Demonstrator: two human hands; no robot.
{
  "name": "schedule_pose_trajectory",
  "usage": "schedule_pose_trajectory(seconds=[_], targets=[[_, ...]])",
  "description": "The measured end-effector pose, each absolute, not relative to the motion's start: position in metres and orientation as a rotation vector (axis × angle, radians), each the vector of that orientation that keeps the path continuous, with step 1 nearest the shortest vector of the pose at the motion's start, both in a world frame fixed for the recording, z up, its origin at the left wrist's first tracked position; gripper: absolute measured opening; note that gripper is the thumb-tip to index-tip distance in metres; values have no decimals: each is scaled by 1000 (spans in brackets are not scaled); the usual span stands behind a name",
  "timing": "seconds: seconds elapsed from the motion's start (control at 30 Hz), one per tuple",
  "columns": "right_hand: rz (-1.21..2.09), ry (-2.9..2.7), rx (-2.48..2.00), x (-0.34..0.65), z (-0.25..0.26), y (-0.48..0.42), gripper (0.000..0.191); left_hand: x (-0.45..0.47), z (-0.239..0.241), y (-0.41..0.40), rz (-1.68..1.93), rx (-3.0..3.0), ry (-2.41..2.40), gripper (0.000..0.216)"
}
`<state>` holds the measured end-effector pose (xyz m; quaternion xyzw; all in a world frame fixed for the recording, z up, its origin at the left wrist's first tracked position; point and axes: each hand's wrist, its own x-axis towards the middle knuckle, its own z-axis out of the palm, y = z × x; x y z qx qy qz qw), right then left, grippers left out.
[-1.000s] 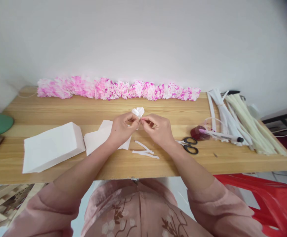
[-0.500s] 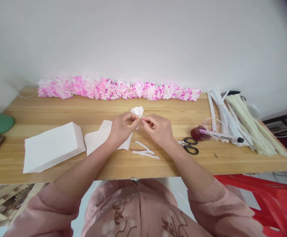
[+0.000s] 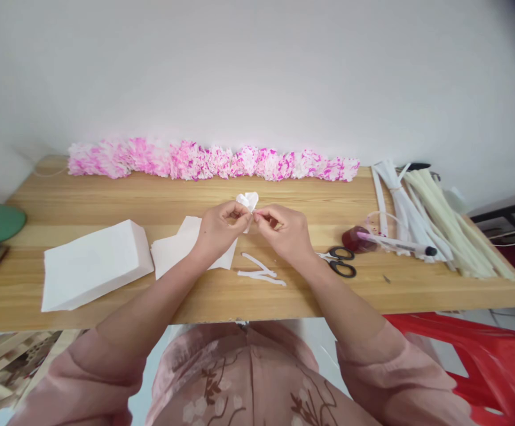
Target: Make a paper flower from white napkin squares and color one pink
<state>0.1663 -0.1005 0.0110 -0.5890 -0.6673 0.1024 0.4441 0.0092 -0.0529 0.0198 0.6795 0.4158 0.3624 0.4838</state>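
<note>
Over the middle of the wooden table, a small gathered piece of white tissue paper (image 3: 249,200) fans out above my fingertips. My left hand (image 3: 224,228) pinches it from the left. My right hand (image 3: 282,229) is closed in a pinch at the gathered base, its fingertips meeting those of the left; exactly what lies between them is too small to make out. Beneath my left hand lie flat white paper sheets (image 3: 172,251). Several thin white strips (image 3: 261,275) rest on the table between my forearms. Black-handled scissors (image 3: 342,261) lie beside my right wrist.
A white paper stack (image 3: 93,263) lies left. A row of pink-and-white paper flowers (image 3: 213,161) lines the wall. On the right are a jar of dark red liquid (image 3: 355,239), a brush-like pen (image 3: 399,242), white strip bundles (image 3: 401,201) and cream strips (image 3: 452,225). A red stool (image 3: 496,355) stands below.
The white tissue paper has shifted slightly right and its top now shows a split into two lobes. Both hands stay almost in place, still pinching.
</note>
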Motion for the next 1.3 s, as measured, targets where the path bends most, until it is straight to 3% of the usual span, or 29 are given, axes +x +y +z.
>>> schedule_pose_trajectory(seconds=[1.3], targets=[[247, -1669, -1458, 168, 10, -100, 14, 10, 21, -55, 881, 1724, 1013, 12]])
